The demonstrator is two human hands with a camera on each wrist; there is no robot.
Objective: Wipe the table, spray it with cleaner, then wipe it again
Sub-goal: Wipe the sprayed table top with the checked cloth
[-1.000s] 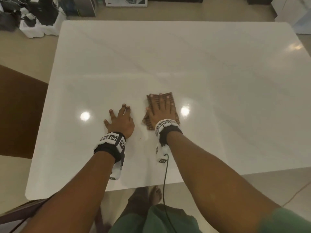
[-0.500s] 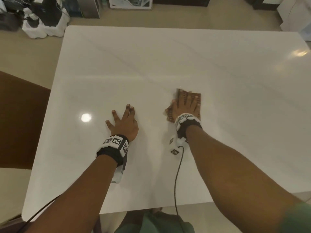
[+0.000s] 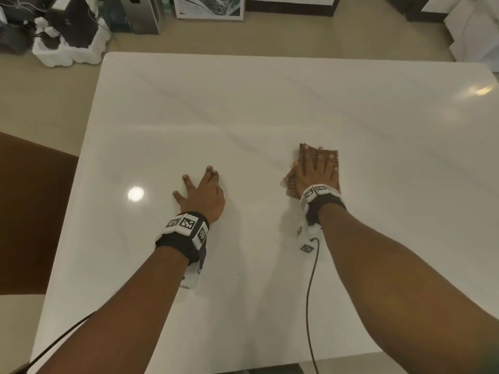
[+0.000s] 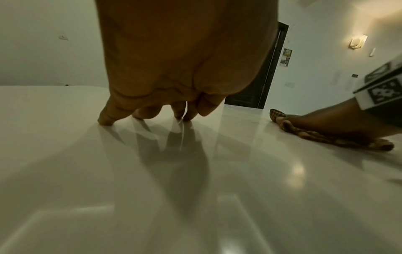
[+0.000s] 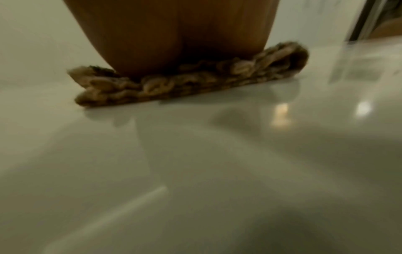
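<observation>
A brown checked cloth (image 3: 292, 182) lies folded flat on the white marble table (image 3: 270, 103), right of centre. My right hand (image 3: 316, 168) presses down on it with straight, spread fingers. The right wrist view shows the palm sitting on the cloth (image 5: 195, 80). My left hand (image 3: 201, 188) rests on the bare tabletop to the left of the cloth, fingers spread and their tips touching the surface (image 4: 104, 120). From the left wrist view the cloth (image 4: 326, 135) lies under the other hand at the right. No spray bottle is in view.
A brown chair seat (image 3: 27, 211) stands at the table's left edge. On the floor beyond the far edge are black and white boxes (image 3: 67, 36), a framed picture (image 3: 209, 8) and white furniture (image 3: 475, 31). Cables hang from both wrists over the near edge.
My right hand has slid the cloth to the right across the table, away from the left hand. The left hand has stayed in place.
</observation>
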